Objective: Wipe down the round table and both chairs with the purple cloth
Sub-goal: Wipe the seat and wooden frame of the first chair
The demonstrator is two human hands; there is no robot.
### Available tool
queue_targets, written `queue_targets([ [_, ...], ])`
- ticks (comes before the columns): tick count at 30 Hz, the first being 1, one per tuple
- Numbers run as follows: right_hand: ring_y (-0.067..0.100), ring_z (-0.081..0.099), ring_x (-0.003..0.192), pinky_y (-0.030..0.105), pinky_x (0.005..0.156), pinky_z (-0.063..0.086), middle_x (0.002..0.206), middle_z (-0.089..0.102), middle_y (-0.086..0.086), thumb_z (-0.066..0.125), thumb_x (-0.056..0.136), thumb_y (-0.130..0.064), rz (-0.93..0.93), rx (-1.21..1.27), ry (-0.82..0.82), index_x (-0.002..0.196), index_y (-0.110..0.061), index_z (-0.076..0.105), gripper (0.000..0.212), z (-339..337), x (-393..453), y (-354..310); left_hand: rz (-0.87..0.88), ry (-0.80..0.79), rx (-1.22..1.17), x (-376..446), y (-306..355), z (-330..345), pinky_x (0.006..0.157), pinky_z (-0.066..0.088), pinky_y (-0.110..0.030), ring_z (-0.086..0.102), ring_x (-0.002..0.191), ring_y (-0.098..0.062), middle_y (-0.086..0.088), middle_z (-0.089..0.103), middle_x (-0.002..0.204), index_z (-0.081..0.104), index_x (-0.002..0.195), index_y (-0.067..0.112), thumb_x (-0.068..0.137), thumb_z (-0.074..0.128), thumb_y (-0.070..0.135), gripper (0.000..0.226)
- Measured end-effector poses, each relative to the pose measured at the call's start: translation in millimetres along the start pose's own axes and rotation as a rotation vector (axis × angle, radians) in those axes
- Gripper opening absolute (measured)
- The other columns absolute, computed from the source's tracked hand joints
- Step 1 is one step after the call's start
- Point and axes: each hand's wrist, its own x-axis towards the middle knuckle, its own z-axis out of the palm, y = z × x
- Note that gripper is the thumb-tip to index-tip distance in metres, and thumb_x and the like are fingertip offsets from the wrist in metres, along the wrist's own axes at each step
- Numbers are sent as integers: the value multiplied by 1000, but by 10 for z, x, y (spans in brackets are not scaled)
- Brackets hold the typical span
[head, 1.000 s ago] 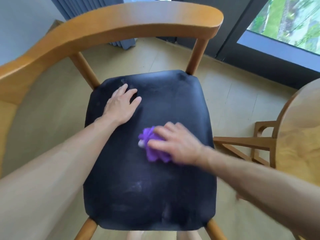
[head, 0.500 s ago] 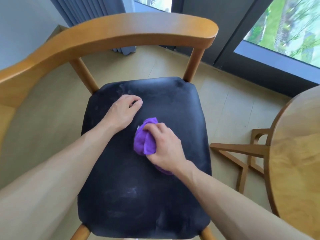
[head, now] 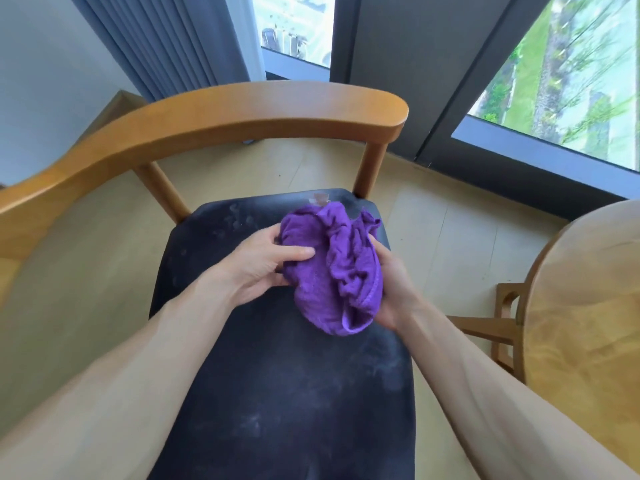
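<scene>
— so, what have your hands got?
— your left hand and right hand both grip the bunched purple cloth, lifted over the chair's dark seat.
— and around the chair?
— dusty smears mark its seat; the round table sits just right of it.

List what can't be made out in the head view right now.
- Second chair: not visible anywhere in the head view.
- Round table: cut off by the right edge; most of its top is out of frame.
- Chair seat: front edge cut off by the bottom edge, parts covered by both forearms.
- Right hand: fingers hidden behind the purple cloth.
- Left hand: fingertips tucked under the cloth.
</scene>
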Motion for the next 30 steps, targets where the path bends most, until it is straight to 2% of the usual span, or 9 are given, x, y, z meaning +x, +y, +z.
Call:
queue_targets([
  [3,32,68,112,46,89,57,122,70,16,49,97,-53,4,-20,118,113,-10,75,53,-37,4,-47,140,178,74,-51,32,-84,99,51,-50,67,114,-31,-7,74,115,70,118,17,82,69,-4,41],
  [6,31,70,109,53,90,55,119,72,10,64,80,-67,65,-228,210,107,-24,76,52,13,15,-52,253,117,-86,-114,53,-160,96,54,-33,66,117,-22,-6,71,123,65,126,18,85,68,-2,46],
  [10,23,72,99,48,89,58,120,71,12,83,78,-21,43,-532,308,118,-10,65,45,148,181,36,230,64,-184,-141,115,-188,89,57,-30,67,116,-20,-6,70,125,62,132,19,95,63,6,40],
  [13,26,74,84,42,73,62,105,74,17,66,88,-1,81,-222,387,104,-2,69,16,171,211,16,100,286,-257,-129,174,-286,78,60,-35,71,107,-25,-6,74,114,67,124,21,98,57,11,29],
  [17,24,75,93,40,72,62,110,75,12,54,97,-3,-27,-266,261,117,-8,68,24,96,161,-20,-95,552,273,-107,53,-355,79,59,-44,66,102,-24,0,69,114,64,121,27,105,46,18,26],
  [22,22,73,101,43,78,61,116,74,5,52,99,-6,-111,-269,262,109,-24,72,29,-10,81,-48,-23,391,-147,-126,-54,-322,68,60,-40,68,106,-22,3,71,114,62,125,28,107,42,19,29],
  [25,24,70,108,41,78,60,123,70,8,49,100,-5,-114,-51,170,120,-21,68,32,-67,50,-102,-113,89,-530,-142,-35,-280,85,59,-44,66,118,-25,-4,68,129,66,130,23,103,48,43,38],
  [27,25,71,106,41,78,61,124,70,11,49,100,-4,-104,-49,155,122,-17,66,32,-36,45,-125,-188,-67,-489,-138,-53,-175,96,53,-46,65,120,-26,-6,69,128,69,126,21,95,60,47,42],
  [30,26,71,97,42,82,61,124,67,16,54,97,-4,-91,-171,301,124,-5,62,28,17,84,-155,-261,39,-418,-99,-81,-9,76,61,-39,74,100,-27,-12,75,113,74,110,12,81,76,23,31],
])
